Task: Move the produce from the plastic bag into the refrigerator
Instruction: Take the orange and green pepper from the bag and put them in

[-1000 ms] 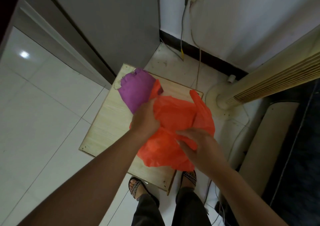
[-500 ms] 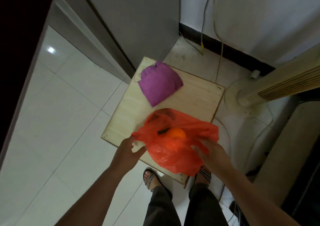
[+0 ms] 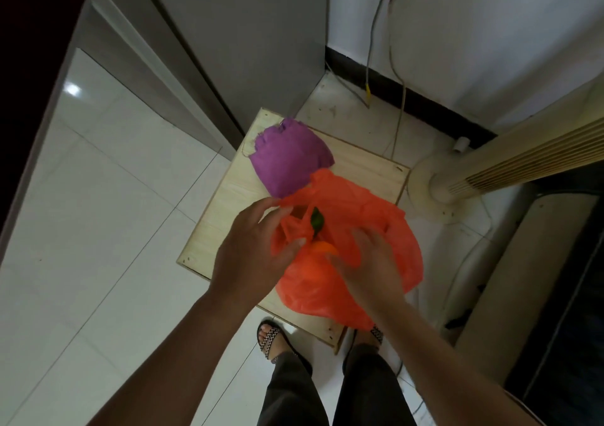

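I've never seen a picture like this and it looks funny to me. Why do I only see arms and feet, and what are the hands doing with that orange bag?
The camera sits on a person's head and looks down, so you see only their own arms, legs and sandals. There is just this one view. In front of them is a small wooden table. On it lie a folded purple cloth and an orange plastic bag. The left hand and the right hand pull the bag's mouth open. Inside you can see an orange fruit with a green leaf. Neither hand has picked the fruit up. The tall grey thing behind the table is probably the refrigerator, where the fruit should go.
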`<action>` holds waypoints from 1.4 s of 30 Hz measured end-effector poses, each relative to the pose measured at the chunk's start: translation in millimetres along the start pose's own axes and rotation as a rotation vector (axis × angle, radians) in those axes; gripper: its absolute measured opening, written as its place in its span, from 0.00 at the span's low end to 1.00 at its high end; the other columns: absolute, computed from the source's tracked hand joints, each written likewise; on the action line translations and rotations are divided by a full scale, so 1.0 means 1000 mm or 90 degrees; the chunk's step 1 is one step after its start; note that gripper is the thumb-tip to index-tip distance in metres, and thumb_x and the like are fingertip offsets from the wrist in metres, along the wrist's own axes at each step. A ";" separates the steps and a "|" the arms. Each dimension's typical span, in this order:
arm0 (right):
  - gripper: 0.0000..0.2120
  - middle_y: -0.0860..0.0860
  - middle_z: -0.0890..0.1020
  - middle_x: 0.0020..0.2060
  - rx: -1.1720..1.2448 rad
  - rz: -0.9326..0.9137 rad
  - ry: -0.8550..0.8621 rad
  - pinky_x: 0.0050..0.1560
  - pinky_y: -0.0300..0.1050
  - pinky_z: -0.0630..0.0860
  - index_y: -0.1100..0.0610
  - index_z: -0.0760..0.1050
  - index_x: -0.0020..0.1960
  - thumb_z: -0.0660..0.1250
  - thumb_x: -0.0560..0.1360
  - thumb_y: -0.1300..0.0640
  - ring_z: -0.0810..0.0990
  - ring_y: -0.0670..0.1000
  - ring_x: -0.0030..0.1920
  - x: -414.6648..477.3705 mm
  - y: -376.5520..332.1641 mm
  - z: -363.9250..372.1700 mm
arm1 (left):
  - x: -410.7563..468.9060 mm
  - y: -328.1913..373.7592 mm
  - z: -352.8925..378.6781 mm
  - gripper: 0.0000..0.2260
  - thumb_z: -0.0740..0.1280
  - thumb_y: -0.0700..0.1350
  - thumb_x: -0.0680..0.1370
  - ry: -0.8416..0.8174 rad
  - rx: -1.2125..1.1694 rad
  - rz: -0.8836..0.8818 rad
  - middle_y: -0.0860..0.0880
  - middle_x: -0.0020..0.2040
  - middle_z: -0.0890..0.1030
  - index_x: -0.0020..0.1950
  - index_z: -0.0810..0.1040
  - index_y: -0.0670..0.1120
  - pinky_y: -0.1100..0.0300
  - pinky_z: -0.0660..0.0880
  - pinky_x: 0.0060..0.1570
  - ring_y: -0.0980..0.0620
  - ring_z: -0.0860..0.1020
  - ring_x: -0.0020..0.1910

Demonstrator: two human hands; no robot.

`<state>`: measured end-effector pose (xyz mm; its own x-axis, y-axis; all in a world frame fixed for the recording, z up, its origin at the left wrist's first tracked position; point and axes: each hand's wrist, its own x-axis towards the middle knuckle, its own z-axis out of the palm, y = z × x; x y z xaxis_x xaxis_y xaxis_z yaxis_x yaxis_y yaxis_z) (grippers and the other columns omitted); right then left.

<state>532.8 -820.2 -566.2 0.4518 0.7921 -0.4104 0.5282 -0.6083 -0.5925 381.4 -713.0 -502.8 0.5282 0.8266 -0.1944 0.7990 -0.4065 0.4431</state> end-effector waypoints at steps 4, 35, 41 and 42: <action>0.34 0.51 0.65 0.70 -0.003 0.037 -0.055 0.68 0.52 0.65 0.49 0.59 0.72 0.63 0.72 0.37 0.63 0.53 0.70 -0.010 0.009 0.025 | 0.007 -0.016 0.021 0.28 0.60 0.62 0.75 -0.092 0.025 -0.048 0.50 0.71 0.67 0.72 0.65 0.51 0.55 0.68 0.61 0.50 0.66 0.68; 0.29 0.49 0.74 0.64 0.062 -0.243 -0.143 0.68 0.47 0.65 0.51 0.67 0.67 0.71 0.69 0.49 0.70 0.50 0.66 0.052 0.004 0.020 | 0.011 -0.027 0.052 0.20 0.59 0.50 0.76 0.020 0.156 0.324 0.41 0.61 0.77 0.66 0.71 0.43 0.52 0.71 0.60 0.45 0.74 0.61; 0.38 0.47 0.63 0.72 0.043 -0.070 -0.152 0.68 0.44 0.57 0.48 0.55 0.74 0.67 0.70 0.40 0.60 0.48 0.71 0.023 0.024 -0.001 | 0.008 -0.078 0.059 0.38 0.46 0.68 0.72 -0.166 0.154 0.060 0.43 0.69 0.69 0.75 0.56 0.45 0.54 0.72 0.58 0.45 0.69 0.66; 0.38 0.47 0.63 0.71 0.054 -0.064 -0.157 0.68 0.46 0.59 0.48 0.55 0.74 0.67 0.70 0.39 0.61 0.48 0.71 0.020 0.027 -0.001 | 0.005 -0.085 0.060 0.40 0.45 0.70 0.71 -0.183 0.119 0.010 0.44 0.70 0.67 0.75 0.55 0.46 0.54 0.71 0.60 0.46 0.67 0.67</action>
<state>556.3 -821.0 -589.4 0.2061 0.8434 -0.4961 0.4954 -0.5272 -0.6904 333.1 -697.9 -593.5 0.5787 0.6869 -0.4396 0.8151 -0.5045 0.2848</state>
